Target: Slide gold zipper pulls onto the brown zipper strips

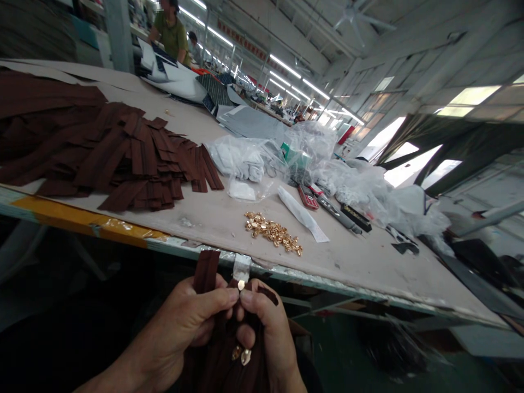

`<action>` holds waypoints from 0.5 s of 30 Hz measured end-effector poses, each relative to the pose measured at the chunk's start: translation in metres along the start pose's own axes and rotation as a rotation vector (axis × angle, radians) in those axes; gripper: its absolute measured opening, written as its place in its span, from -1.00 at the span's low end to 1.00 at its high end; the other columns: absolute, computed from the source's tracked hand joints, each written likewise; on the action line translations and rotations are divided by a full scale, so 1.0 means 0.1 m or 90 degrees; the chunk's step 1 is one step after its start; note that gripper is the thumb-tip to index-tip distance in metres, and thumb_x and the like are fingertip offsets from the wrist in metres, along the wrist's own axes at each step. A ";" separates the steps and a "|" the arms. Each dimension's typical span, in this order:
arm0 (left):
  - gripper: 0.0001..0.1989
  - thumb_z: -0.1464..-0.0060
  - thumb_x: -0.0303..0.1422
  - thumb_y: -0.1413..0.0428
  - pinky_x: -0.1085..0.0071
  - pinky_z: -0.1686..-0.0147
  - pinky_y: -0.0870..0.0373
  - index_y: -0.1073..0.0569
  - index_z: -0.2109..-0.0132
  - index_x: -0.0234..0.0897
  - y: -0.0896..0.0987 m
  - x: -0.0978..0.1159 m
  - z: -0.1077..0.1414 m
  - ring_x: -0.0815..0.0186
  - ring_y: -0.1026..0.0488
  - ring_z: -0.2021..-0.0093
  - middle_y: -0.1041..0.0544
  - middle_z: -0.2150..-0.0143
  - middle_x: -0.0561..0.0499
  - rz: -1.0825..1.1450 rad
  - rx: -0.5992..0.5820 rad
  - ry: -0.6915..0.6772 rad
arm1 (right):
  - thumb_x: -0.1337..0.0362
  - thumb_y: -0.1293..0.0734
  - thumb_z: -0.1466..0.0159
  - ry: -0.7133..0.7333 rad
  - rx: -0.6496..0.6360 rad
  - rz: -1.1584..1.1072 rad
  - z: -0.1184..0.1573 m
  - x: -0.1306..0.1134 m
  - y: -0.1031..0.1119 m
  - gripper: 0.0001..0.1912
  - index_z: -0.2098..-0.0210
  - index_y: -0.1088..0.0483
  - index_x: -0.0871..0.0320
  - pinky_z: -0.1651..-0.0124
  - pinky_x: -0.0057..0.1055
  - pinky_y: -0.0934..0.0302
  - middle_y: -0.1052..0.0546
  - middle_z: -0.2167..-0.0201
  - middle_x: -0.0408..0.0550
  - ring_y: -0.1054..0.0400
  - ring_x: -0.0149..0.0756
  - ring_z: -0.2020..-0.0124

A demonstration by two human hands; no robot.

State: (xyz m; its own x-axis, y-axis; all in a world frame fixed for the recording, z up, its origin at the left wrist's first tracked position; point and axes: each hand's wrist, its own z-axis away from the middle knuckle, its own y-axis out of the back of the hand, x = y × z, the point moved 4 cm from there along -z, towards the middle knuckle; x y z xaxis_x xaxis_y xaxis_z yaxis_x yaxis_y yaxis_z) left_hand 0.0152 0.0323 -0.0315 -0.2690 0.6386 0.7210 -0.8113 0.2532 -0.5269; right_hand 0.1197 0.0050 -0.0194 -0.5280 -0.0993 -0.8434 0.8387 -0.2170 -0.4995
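Observation:
Both hands meet just in front of the table edge, thumbs almost touching. My left hand (196, 311) is closed on a brown zipper tape (207, 270), whose end sticks up past the fingers. Closed on the other side is my right hand (266, 316), with brown tape pinched between thumb and fingers. A gold zipper slider (241, 285) shows at the thumb tips, beside clear tape wrapped on the table edge (241, 266). Below the fingers hang more brown zipper lengths with gold sliders (245, 357) on them. Fingers cover where slider and tape meet.
A heap of loose gold sliders (273, 233) lies on the table (204, 218). Brown zipper tapes (123, 153) are piled at left. A white paper strip (303, 213), a grey marker-like tool (338, 213) and plastic bags (360, 188) lie right. A person (172, 33) stands behind.

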 end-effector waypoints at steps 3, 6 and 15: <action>-0.74 0.14 -0.26 -0.29 0.46 0.58 -0.34 -0.39 0.54 -0.27 -0.01 0.01 -0.02 0.32 -0.45 0.60 -0.51 0.56 0.03 0.014 0.003 -0.011 | 0.27 -0.39 -0.02 -0.008 0.013 0.006 -0.01 -0.01 -0.01 -0.77 0.65 -0.29 0.20 0.67 -0.62 0.06 -0.40 0.65 -0.14 -0.12 -0.53 0.67; -0.72 0.20 -0.26 -0.33 0.43 0.57 -0.39 -0.39 0.53 -0.26 -0.04 0.04 -0.03 0.28 -0.48 0.60 -0.52 0.58 0.03 0.051 0.019 -0.027 | 0.23 -0.42 0.00 -0.021 0.023 0.017 -0.03 -0.02 0.01 -0.73 0.65 -0.29 0.21 0.72 -0.64 0.13 -0.41 0.65 -0.15 -0.05 -0.60 0.73; -0.67 0.10 -0.09 -0.28 0.36 0.49 -0.48 -0.43 0.45 -0.24 -0.04 0.00 0.01 0.21 -0.53 0.53 -0.56 0.56 0.02 -0.001 0.026 -0.037 | 0.01 -0.44 -0.10 0.063 0.090 0.313 0.00 -0.22 0.12 -0.62 0.51 -0.34 0.20 0.69 -0.62 -0.01 -0.34 0.77 -0.26 -0.09 -0.55 0.76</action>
State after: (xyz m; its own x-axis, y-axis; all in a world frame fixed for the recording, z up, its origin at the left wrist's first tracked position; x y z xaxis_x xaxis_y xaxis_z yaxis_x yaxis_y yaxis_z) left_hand 0.0178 0.0305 -0.0289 -0.2965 0.5947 0.7472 -0.8321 0.2231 -0.5078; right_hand 0.1413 0.0050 -0.0071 -0.0552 -0.1312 -0.9898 0.9548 -0.2969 -0.0139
